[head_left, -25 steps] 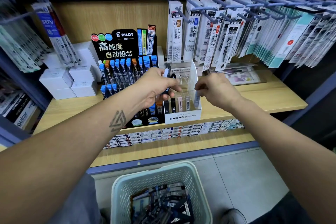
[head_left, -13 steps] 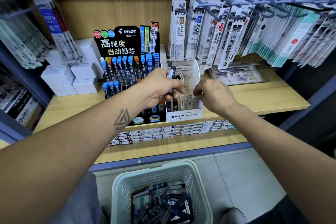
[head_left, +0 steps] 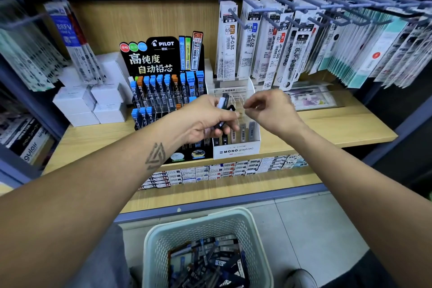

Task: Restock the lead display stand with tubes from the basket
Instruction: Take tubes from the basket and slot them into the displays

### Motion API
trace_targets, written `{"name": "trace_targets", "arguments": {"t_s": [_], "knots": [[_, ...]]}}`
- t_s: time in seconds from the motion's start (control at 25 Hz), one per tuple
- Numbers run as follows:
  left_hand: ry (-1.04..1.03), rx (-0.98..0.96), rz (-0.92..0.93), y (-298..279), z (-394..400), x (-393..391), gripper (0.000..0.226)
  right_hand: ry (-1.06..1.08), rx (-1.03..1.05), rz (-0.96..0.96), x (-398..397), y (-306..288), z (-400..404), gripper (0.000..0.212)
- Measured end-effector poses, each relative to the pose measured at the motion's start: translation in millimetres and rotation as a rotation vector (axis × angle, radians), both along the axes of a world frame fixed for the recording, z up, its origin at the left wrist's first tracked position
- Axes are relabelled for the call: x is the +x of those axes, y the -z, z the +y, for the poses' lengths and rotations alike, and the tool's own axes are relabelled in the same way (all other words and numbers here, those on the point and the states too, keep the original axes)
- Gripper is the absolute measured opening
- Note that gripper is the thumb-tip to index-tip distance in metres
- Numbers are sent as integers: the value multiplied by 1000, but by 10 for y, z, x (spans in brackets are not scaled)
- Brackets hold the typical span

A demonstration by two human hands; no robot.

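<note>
1. We take the white MONO display stand on the wooden shelf as our landmark.
2. We see the left hand in front of the stand's upper left part, fingers curled around a bundle of dark lead tubes; the tube ends project above and below the fist.
3. We see the right hand just right of the left hand, in front of the stand's upper tier. Its thumb and forefinger are drawn together; we cannot tell whether they pinch anything.
4. We note several tubes standing upright in the stand's front row, directly above the label.
5. We locate the pale green basket on the floor below the stand, holding a loose heap of tubes.
6. We note a black PILOT lead display touching the stand's left side, and hanging refill packs behind and above it.
</note>
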State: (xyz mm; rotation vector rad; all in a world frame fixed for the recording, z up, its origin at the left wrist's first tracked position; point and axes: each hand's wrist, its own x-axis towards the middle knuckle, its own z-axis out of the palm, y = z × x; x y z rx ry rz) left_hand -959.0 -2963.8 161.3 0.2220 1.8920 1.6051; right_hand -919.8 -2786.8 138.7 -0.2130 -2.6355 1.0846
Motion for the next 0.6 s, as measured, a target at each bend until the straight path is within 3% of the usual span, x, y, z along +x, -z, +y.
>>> {"name": "trace_targets", "arguments": {"t_s": [0.08,0.24,0.32,0.48,0.6], "knots": [[56,33,-39,-6,-2,35,17,-86,-570,-81,23,-75,-109,10],[36,152,-116,-53,-17,84,20,-206,-967,-139,69,-146,-88,15],[-2,200,-127,-74,-39,77,26,-267,-1033,-158,68,-145,-55,21],[9,165,-122,-90,-73,76,47,-251,-963,-176,53,-135,-76,25],[42,117,-126,-109,-103,80,40,-185,-925,-132,48,-179,-41,19]]}}
